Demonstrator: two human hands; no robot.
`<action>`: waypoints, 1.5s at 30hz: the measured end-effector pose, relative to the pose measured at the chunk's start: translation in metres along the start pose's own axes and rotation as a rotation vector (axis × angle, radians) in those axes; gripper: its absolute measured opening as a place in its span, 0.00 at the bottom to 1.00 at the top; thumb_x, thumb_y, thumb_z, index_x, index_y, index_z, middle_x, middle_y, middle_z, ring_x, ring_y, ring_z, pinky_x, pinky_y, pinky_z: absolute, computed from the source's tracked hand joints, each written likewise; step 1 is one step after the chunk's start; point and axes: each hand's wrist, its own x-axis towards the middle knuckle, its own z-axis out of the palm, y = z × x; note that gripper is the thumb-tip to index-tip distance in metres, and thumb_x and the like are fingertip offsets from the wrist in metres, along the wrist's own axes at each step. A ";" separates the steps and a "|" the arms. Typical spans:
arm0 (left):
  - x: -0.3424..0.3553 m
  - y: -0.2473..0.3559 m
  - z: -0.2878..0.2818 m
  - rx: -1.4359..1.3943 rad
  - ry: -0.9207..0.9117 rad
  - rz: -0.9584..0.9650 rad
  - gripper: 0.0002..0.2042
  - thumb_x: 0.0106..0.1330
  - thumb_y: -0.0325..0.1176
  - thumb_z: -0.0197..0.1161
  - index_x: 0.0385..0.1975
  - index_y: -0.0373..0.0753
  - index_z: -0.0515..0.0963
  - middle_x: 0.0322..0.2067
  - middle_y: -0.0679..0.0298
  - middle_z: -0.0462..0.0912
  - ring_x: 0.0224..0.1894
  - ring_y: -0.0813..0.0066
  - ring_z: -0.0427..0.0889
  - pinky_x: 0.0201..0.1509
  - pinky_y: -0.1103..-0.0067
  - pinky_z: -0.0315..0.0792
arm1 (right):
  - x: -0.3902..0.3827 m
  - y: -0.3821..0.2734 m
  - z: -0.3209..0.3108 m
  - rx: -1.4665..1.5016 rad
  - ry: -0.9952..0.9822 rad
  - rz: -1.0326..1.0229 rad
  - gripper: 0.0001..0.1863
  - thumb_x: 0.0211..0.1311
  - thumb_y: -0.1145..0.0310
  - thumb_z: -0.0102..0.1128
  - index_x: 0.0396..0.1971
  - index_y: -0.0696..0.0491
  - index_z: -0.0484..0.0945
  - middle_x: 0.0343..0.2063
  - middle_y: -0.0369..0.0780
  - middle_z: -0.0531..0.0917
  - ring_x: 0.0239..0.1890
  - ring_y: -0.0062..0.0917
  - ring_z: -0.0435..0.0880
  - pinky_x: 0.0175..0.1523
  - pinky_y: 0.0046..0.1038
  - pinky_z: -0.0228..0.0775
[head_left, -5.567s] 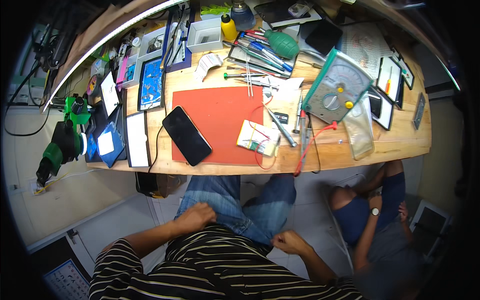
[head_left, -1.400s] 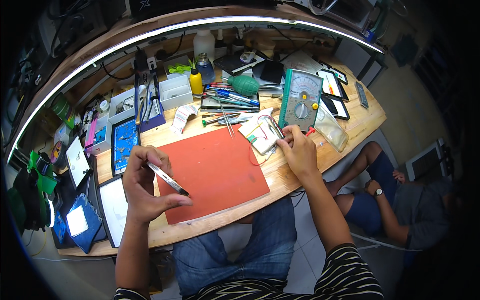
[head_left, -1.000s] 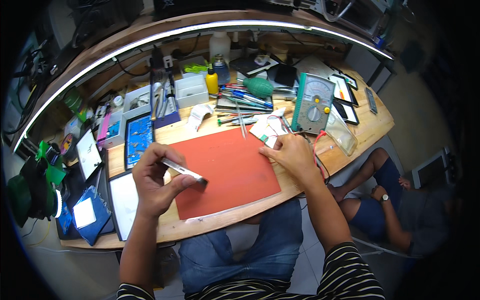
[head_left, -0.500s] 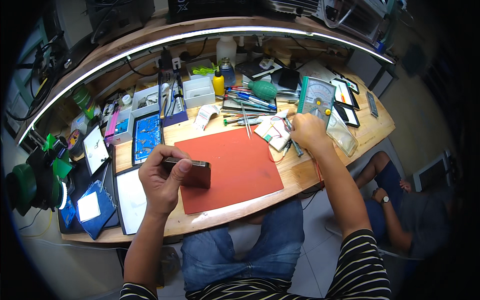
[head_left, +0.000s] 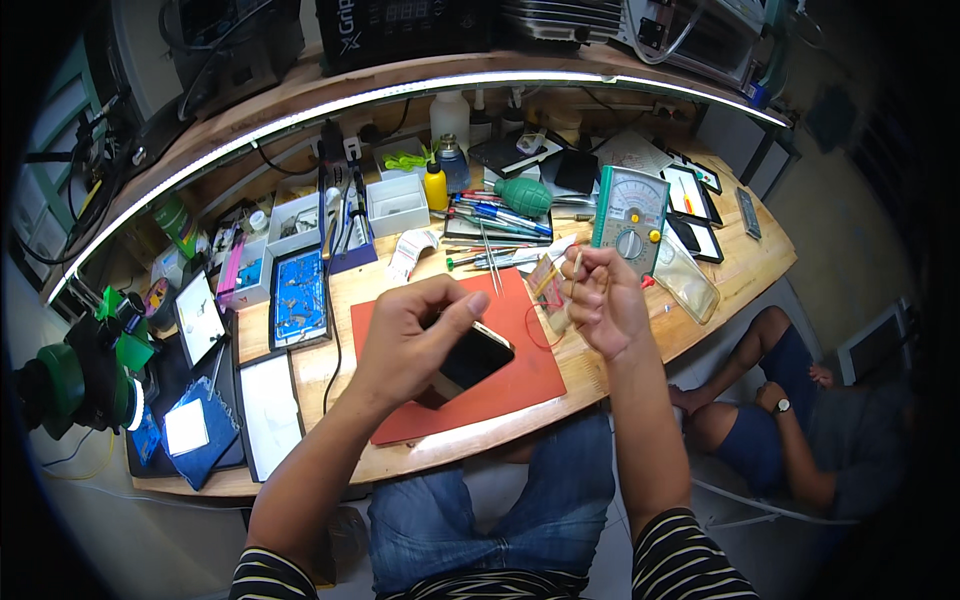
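The left hand (head_left: 415, 340) comes up from the lower left of the frame, forearm raised over the bench, fingers curled down around a phone (head_left: 468, 362) with the thumb across its top edge. The right hand (head_left: 600, 300) rises from the lower right, held upright at centre right, fingers pinched shut on a small clear bag (head_left: 548, 292).

The phone is a dark slab with a glossy face and a pale rim, tilted, its lower end pointing toward the person. The bag is see-through with something yellowish inside; what it holds is too small to tell.

The phone sits at the centre of the frame over a red mat (head_left: 500, 380), just left of the bag. The bag hangs above the mat's upper right corner, near a green meter (head_left: 630, 215).
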 end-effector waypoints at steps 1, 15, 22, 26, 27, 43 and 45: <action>0.006 0.002 0.008 0.017 -0.020 0.010 0.11 0.67 0.36 0.63 0.28 0.33 0.78 0.21 0.72 0.77 0.26 0.89 0.71 0.30 0.85 0.66 | -0.001 0.009 0.004 -0.019 -0.042 -0.026 0.08 0.65 0.66 0.54 0.30 0.54 0.74 0.24 0.33 0.74 0.15 0.11 0.69 0.13 0.14 0.57; 0.027 -0.006 0.032 0.076 -0.105 0.001 0.10 0.67 0.36 0.63 0.33 0.34 0.79 0.25 0.70 0.79 0.29 0.86 0.74 0.34 0.85 0.67 | -0.023 0.018 0.013 -0.878 0.078 -0.527 0.09 0.64 0.69 0.60 0.36 0.59 0.82 0.21 0.34 0.80 0.14 0.10 0.71 0.16 0.13 0.62; 0.024 -0.014 0.016 -0.072 -0.015 0.018 0.10 0.67 0.36 0.64 0.33 0.35 0.78 0.25 0.71 0.79 0.29 0.89 0.74 0.35 0.87 0.67 | -0.033 0.003 -0.049 -1.967 0.021 -0.520 0.19 0.50 0.78 0.57 0.42 0.44 0.84 0.35 0.39 0.78 0.36 0.32 0.80 0.41 0.33 0.73; 0.015 -0.013 0.011 -0.135 -0.003 0.078 0.09 0.68 0.35 0.62 0.33 0.34 0.77 0.25 0.69 0.79 0.29 0.86 0.76 0.35 0.86 0.69 | -0.030 0.003 -0.056 -2.164 -0.081 -0.545 0.18 0.50 0.76 0.60 0.40 0.42 0.86 0.35 0.37 0.77 0.41 0.33 0.77 0.46 0.35 0.68; 0.012 -0.012 0.011 -0.141 0.012 0.100 0.10 0.68 0.35 0.62 0.33 0.33 0.77 0.25 0.67 0.79 0.28 0.84 0.76 0.33 0.86 0.70 | -0.028 0.000 -0.055 -2.201 -0.109 -0.536 0.16 0.50 0.75 0.61 0.39 0.42 0.86 0.35 0.37 0.77 0.42 0.32 0.76 0.47 0.34 0.67; -0.056 -0.020 -0.021 -0.311 0.501 0.360 0.09 0.70 0.32 0.59 0.36 0.31 0.73 0.28 0.59 0.81 0.31 0.78 0.81 0.38 0.81 0.77 | -0.049 0.043 0.006 -1.131 -0.101 0.095 0.09 0.66 0.68 0.60 0.30 0.58 0.76 0.18 0.35 0.80 0.20 0.11 0.76 0.25 0.15 0.63; -0.058 -0.020 -0.024 -0.336 0.506 0.343 0.09 0.70 0.32 0.59 0.37 0.31 0.73 0.29 0.59 0.81 0.31 0.77 0.81 0.38 0.81 0.77 | -0.054 0.047 0.006 -0.902 -0.200 0.342 0.07 0.63 0.70 0.63 0.31 0.58 0.77 0.20 0.35 0.81 0.19 0.12 0.77 0.24 0.14 0.62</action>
